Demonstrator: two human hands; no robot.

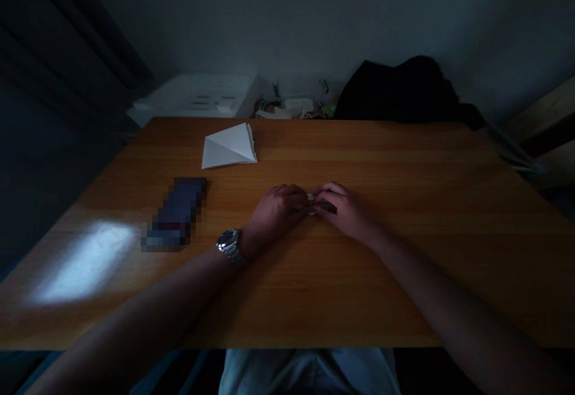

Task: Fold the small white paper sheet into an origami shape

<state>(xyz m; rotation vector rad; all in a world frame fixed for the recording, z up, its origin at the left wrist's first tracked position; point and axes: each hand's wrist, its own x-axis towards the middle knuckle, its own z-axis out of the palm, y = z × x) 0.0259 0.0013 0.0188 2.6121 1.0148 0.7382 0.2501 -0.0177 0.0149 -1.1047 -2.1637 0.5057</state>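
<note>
Near the middle of the wooden table, my left hand (279, 210) and my right hand (340, 208) meet at the fingertips. Between them is a small white piece of paper (311, 205), mostly covered by my fingers. Both hands are closed in a pinch on it, low over the tabletop. Its full shape cannot be made out. A metal watch (229, 245) is on my left wrist. Farther back to the left lies a folded white sheet of paper (229, 145) with creases meeting near its right side.
A dark, pixel-blurred flat object (177, 212) lies on the table (287, 293) at left, beside a bright patch of reflected light. Past the far edge are a white box (197, 95), assorted small items and a black cloth heap (399, 92). A wall stands behind.
</note>
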